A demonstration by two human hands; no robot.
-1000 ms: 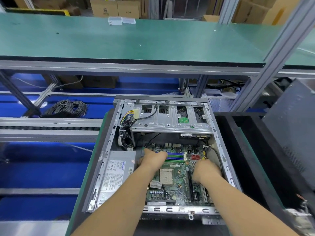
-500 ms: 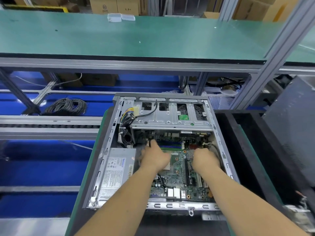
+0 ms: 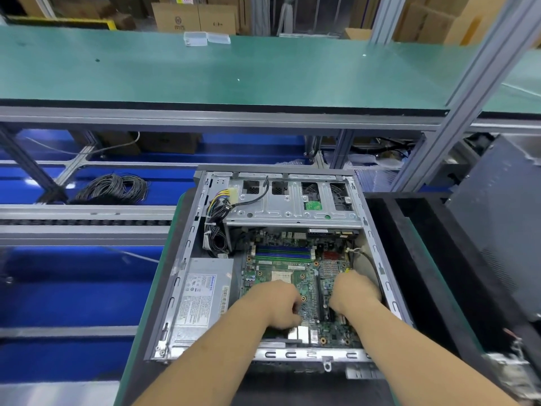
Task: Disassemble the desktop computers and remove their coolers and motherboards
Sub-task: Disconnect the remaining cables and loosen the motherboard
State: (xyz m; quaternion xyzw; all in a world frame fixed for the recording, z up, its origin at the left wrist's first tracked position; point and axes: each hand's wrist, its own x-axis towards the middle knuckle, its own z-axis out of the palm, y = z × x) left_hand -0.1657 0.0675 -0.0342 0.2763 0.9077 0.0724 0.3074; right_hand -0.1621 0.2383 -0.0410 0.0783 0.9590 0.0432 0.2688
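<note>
Motherboard (image 3: pixel 295 276): green board lying flat in the floor of the open desktop chassis (image 3: pixel 187 250), below the drive cage (image 3: pixel 292 210) and just right of the power supply (image 3: pixel 202 300). CPU socket bare; no cooler on the board, so that part of the job looks done for this machine.

Change noted: both hands have drawn back from the far half of the board, near the blue memory slots (image 3: pixel 282 253), to its near edge. Judged meaning: fasteners or connectors further in are dealt with, and the work is now freeing or lifting the board from the near side.

Left hand (image 3: pixel 278 306): over the near-left part of the board, fingers curled closed toward the silver rear ports (image 3: pixel 301 334); whether they grip the board cannot be told.

Right hand (image 3: pixel 354 297): at the right side of the board beside the long black expansion slot (image 3: pixel 320 300), fingers curled under and hidden; grip cannot be told.

Obstructions: drive cage overhangs the board's far edge; wire bundle (image 3: pixel 216 230) hangs at the far left; black cable (image 3: pixel 370 262) runs down the right chassis wall close to the right hand. Any of these could snag a rising board.

Surroundings: chassis sits on a green-edged bench (image 3: pixel 167 259); black tray (image 3: pixel 415 259) just to its right; coiled cable (image 3: pixel 114 187) well apart at left; long green bench (image 3: pixel 234 68) beyond.
</note>
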